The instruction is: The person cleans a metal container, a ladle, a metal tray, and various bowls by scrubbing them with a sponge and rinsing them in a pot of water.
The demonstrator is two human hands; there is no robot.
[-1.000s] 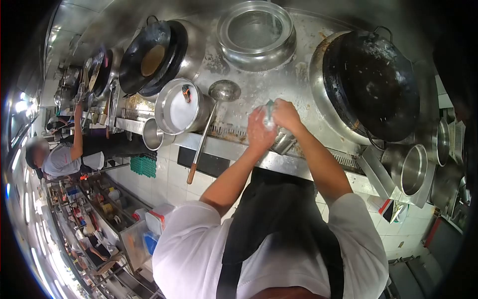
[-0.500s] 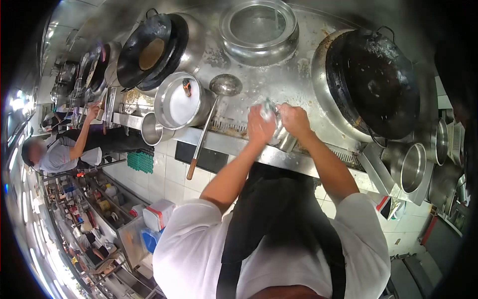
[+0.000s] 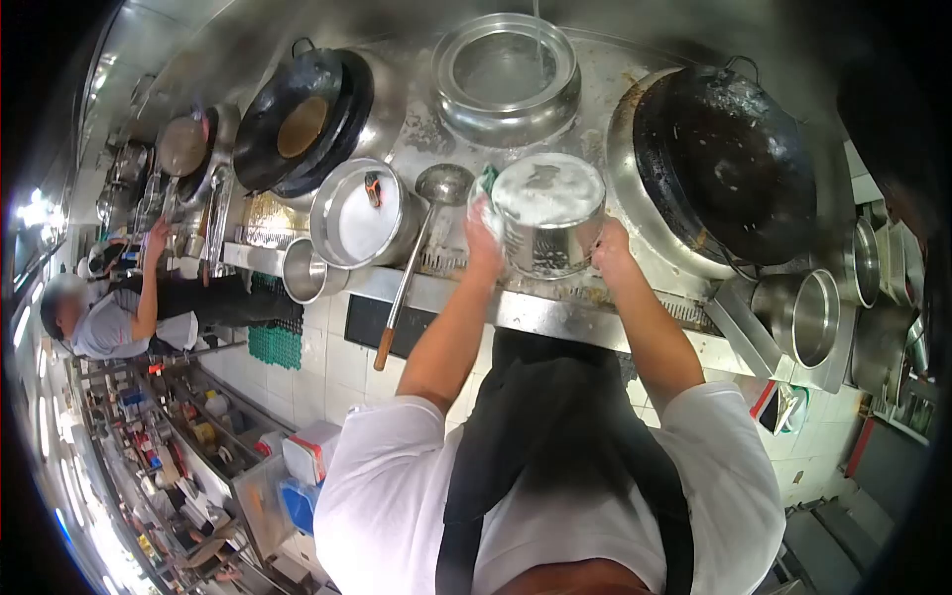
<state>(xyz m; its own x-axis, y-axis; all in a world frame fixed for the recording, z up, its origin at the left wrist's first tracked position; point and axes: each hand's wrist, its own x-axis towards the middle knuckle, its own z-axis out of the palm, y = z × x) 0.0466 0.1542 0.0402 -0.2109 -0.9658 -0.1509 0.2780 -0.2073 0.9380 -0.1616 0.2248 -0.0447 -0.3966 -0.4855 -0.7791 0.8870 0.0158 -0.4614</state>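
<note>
A shiny metal pot point(image 3: 550, 223), its foamy round face turned up, sits between my two hands above the steel counter's front edge. On its left side my left hand point(image 3: 484, 238) is closed on a soapy cloth point(image 3: 488, 201) with a green part, pressed against the pot. My right hand point(image 3: 612, 248) grips the pot's right side. Left of my hands lies a long ladle point(image 3: 444, 185) with a wooden handle. Beside it stands a metal pot of white suds point(image 3: 365, 213), with a small orange and black object point(image 3: 373, 188) in it.
Black woks point(image 3: 729, 169) rest at the right, and more woks point(image 3: 288, 129) at the left. A round water basin point(image 3: 508, 64) is at the back. Smaller pots point(image 3: 815, 317) stand at the right edge. Another person point(image 3: 109, 319) works at the far left.
The metal pot now shows upright between my hands with its foamy face up. My hands have moved apart, the left one leftward, the right one slightly right and down.
</note>
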